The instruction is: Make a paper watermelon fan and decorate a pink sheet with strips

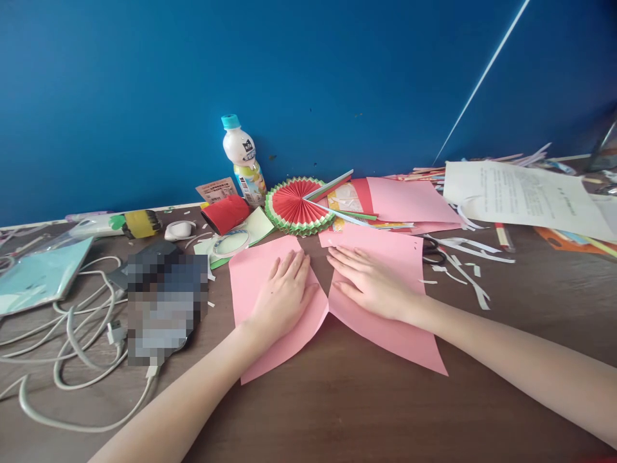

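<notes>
Pink paper (380,331) on the worktop (337,411), two wings meeting at a point; joined or not, can't tell. Left hand (284,292) and right hand (364,283) flat on it, gripping nothing. Paper still plain; pleated fan (293,207) behind looks complete. Capped bottle (244,161): fill unclear.

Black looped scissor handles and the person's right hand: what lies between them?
Pink paper: in the head view, it stretches from beneath the right hand up to the black handles.

teal-capped drink bottle (248,172), red-and-green pleated paper rosette (288,204), printed white sheet (520,199), blue wall (337,77)
</notes>
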Available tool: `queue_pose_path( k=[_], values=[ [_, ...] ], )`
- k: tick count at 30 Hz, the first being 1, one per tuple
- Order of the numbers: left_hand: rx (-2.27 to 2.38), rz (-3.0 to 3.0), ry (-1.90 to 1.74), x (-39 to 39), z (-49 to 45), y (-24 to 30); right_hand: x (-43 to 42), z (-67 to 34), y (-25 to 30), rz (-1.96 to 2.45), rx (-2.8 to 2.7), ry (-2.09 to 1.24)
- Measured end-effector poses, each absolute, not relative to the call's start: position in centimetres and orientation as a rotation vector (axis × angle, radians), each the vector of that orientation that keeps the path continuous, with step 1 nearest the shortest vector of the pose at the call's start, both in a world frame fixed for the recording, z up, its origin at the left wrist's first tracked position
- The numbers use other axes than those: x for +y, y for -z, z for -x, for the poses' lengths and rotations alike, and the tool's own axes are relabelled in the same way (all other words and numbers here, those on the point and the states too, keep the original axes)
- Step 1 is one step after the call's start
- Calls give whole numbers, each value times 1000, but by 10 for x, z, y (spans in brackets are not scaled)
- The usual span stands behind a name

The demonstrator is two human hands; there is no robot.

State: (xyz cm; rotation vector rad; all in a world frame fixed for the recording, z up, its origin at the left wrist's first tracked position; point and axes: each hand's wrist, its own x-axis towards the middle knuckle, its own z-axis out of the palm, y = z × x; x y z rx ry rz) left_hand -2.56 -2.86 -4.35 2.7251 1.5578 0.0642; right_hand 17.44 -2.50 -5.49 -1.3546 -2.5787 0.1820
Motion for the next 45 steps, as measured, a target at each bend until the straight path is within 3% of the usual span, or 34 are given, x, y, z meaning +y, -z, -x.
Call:
queue_pose_path(
  k=[29, 45],
  values=[
    [1331, -2789, 16, -28, 35, 44, -17, -190, 41, 1157, -2836, -569],
    [1258, -2772, 56, -38, 28, 37, -18, -186, 45, 881, -2642, -383]
  ],
)
